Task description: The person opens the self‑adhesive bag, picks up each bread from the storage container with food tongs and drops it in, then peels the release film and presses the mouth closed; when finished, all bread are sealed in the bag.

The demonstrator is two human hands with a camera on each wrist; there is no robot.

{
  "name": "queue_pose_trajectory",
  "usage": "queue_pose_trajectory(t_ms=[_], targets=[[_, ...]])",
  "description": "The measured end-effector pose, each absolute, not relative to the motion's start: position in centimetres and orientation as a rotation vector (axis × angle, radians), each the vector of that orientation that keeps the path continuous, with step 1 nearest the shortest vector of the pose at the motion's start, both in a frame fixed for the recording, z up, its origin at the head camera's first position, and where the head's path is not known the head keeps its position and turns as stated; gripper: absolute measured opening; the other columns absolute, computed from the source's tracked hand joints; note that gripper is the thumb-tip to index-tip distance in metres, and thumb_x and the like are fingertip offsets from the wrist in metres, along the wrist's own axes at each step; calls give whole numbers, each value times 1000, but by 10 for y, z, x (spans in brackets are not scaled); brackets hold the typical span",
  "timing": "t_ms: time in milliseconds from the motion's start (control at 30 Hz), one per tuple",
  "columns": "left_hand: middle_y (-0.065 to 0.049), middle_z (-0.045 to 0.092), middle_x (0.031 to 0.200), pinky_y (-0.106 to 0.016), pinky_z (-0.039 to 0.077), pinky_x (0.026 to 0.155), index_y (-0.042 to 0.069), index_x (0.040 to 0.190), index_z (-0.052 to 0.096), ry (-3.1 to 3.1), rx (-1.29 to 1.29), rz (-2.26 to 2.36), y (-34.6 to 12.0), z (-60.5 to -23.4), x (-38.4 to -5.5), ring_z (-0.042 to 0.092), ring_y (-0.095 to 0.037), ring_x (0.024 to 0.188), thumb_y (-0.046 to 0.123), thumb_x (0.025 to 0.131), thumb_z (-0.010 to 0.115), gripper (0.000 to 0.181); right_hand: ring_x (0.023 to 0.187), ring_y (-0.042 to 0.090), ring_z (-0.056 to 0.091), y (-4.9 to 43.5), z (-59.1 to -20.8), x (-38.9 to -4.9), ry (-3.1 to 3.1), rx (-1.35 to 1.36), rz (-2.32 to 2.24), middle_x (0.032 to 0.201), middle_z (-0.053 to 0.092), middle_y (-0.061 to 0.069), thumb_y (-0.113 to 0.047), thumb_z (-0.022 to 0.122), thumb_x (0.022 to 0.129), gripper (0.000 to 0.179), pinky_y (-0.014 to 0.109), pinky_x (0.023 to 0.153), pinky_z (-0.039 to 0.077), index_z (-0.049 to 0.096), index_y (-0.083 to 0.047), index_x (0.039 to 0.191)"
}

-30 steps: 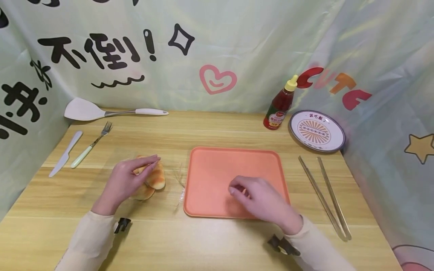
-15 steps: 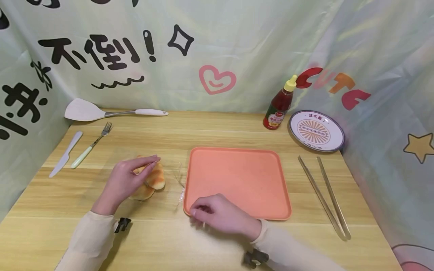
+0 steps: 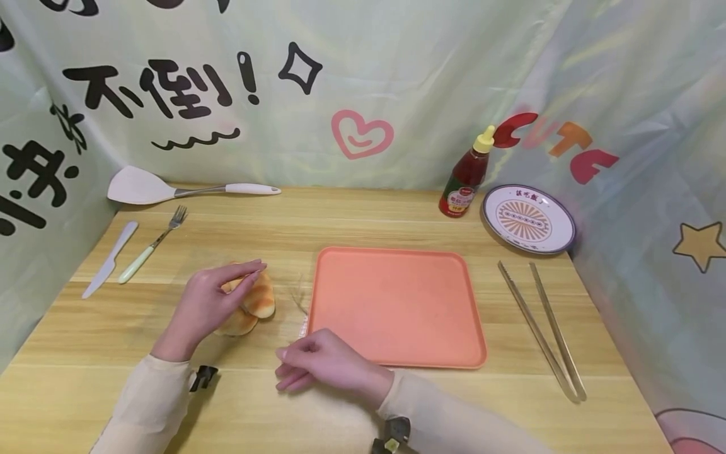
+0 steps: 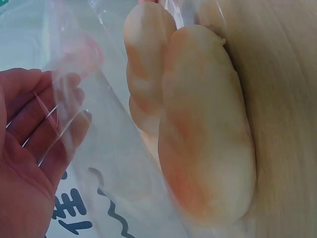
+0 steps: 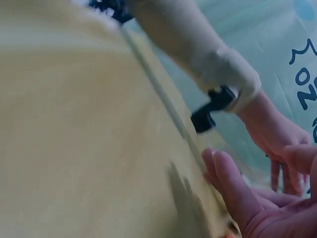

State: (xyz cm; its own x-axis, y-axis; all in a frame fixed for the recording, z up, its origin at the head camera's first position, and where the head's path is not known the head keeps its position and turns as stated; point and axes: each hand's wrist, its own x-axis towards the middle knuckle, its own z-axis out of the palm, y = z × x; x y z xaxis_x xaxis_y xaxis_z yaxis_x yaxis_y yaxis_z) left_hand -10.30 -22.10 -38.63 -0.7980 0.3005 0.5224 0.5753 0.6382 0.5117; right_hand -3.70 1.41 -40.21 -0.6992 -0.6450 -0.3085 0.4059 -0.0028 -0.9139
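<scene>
Golden-brown bread rolls (image 3: 262, 301) lie on the wooden table inside a clear plastic bag (image 4: 119, 163). Over them, my left hand (image 3: 212, 299) pinches the bag's film between thumb and fingers; the left wrist view shows the fingers behind the film. Part of the bread is hidden under this hand in the head view. The bag's gathered end (image 3: 299, 299) points toward the orange tray (image 3: 397, 309). My right hand (image 3: 331, 366) hovers by the tray's front left corner with loosely bent fingers, holding nothing, and in the right wrist view its fingers are apart.
To the left are a knife (image 3: 110, 260), a fork (image 3: 153, 244) and a white spatula (image 3: 142, 186) by the cloth wall. At the right stand a sauce bottle (image 3: 464, 180), a leaning plate (image 3: 529, 219) and metal tongs (image 3: 547, 334).
My right hand has moved left and toward me, from over the tray to its front left corner. My left hand keeps its place over the bread.
</scene>
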Motion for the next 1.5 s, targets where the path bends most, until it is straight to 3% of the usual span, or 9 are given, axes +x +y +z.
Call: queue_pose_trajectory(t_ms=[367, 767, 900, 1133, 1367, 1500], targets=[[-6, 72, 109, -7, 41, 84, 4, 107, 76, -2487, -664, -953, -222, -389, -103, 70, -27, 96, -3, 86, 73, 23, 93, 45, 67, -14, -413, -29, 1204, -14, -1925, 97, 66, 34, -30, 57, 101, 45, 45, 78, 57, 52, 15, 108], [-7, 72, 109, -14, 47, 81, 5, 108, 76, -2489, -661, -926, -220, -388, -104, 70, -26, 94, -3, 85, 73, 24, 92, 44, 68, -32, -418, -36, 1209, 142, -2028, 98, 67, 31, -22, 45, 105, 41, 43, 77, 57, 51, 11, 128], [-8, 72, 109, -23, 53, 76, 5, 108, 76, -2494, -668, -923, -219, -388, -103, 70, -26, 94, -4, 85, 73, 24, 92, 43, 68, -34, -419, -35, 1222, 115, -2027, 100, 68, 29, -16, 42, 105, 35, 44, 77, 58, 57, 9, 124], [-11, 72, 106, -7, 44, 83, 1, 106, 75, -2463, -662, -973, -223, -389, -103, 70, -29, 93, -8, 83, 73, 24, 91, 40, 69, -35, -413, -37, 1287, 63, -2032, 100, 69, 25, -11, 43, 104, 30, 44, 74, 58, 61, 10, 116], [-10, 74, 100, -11, 48, 59, 0, 103, 76, -2372, -654, -935, -230, -382, -104, 71, -23, 77, -10, 82, 74, 24, 88, 37, 70, -31, -405, -45, 1412, -26, -2045, 97, 71, 20, -8, 47, 103, 27, 42, 71, 59, 64, 11, 109], [-11, 74, 98, -9, 49, 69, 1, 101, 76, -2324, -647, -921, -232, -376, -105, 71, -27, 79, -11, 81, 74, 23, 88, 33, 71, -30, -401, -51, 1479, -135, -2033, 99, 70, 20, -7, 48, 103, 25, 41, 71, 59, 64, 11, 107]])
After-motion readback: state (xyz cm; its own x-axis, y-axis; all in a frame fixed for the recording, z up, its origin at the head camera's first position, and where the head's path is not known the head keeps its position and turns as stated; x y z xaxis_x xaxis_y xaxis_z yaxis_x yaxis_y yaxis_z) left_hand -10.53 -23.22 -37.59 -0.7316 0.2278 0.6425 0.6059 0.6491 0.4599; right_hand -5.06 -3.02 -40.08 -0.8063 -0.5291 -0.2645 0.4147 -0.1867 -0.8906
